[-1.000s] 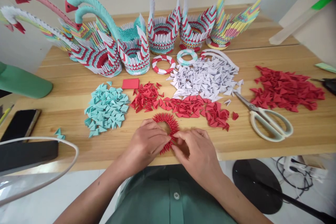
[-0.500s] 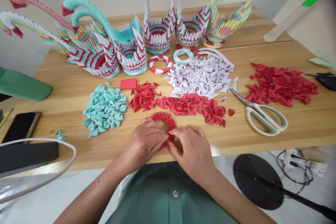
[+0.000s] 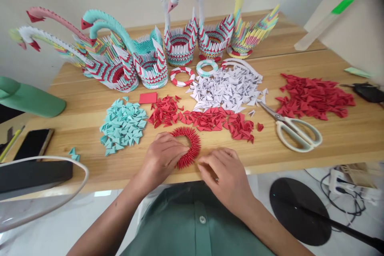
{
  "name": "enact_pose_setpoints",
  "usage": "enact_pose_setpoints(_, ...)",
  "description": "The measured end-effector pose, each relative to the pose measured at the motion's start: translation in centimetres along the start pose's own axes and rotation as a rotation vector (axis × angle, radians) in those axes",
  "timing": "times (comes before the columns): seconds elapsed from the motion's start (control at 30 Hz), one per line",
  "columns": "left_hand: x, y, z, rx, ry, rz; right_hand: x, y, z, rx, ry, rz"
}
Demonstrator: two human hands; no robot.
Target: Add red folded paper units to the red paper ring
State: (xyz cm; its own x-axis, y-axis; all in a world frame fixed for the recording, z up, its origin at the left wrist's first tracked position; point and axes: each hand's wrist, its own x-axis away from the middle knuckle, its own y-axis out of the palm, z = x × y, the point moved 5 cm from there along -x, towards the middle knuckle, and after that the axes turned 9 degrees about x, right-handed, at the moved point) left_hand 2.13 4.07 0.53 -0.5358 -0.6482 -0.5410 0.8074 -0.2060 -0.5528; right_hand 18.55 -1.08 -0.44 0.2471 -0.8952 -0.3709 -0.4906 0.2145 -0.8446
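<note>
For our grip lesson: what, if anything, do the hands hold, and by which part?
Left hand pinches the red ring by its left side; right hand, nothing visible.

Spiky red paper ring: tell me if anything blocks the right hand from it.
Nothing visible stands between the right hand and the spiky red ring; just a narrow strip of tabletop separates them. The left hand holds the ring's opposite side.

And it's spiky, matt folded paper on the red ring (image 3: 195,144), smooth grained wood across the bench (image 3: 264,156) (a soft sheen there), metal-bladed, plastic-handled scissors (image 3: 282,119), a glossy phone screen (image 3: 32,144)!
</note>
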Motion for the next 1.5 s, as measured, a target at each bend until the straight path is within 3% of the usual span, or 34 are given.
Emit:
enact_pose_setpoints(0.67, -0.1, 0.9, 0.1, 0.041, -0.001, -0.068, -0.9, 1.9, -1.0, 0.031, -0.028, 0.081)
enact_pose_setpoints(0.87, 0.3, 0.7, -0.1, 0.039, 0.008, -0.049, -0.5, 1.1, -1.2, 0.004, -0.03, 0.098)
enact_pose_setpoints(0.97, 0.5, 0.4, -0.2, 0.013, 0.016, 0.0, 0.7, -0.8, 0.9, 0.019, 0.002, 0.169)
enact_pose_setpoints(1.1, 0.7, 0.1, -0.4, -0.016, 0.001, 0.034, 2.5, -4.4, 6.4, 0.226, 0.166, 0.293)
enact_pose_setpoints(1.17, 0.7, 0.0, -0.2, -0.033, 0.011, 0.05, 3.0, -5.4, 8.9, 0.346, 0.269, 0.282)
enact_pose_setpoints(1.33, 0.3, 0.1, 1.3, -0.032, 0.086, 0.089, 2.8, -4.8, 11.2, 0.48, 0.368, 0.115)
enact_pose_setpoints(1.5, 0.3, 0.9, 3.6, 0.043, 0.129, 0.047, 3.2, -4.7, 11.5, 0.403, 0.409, 0.094)
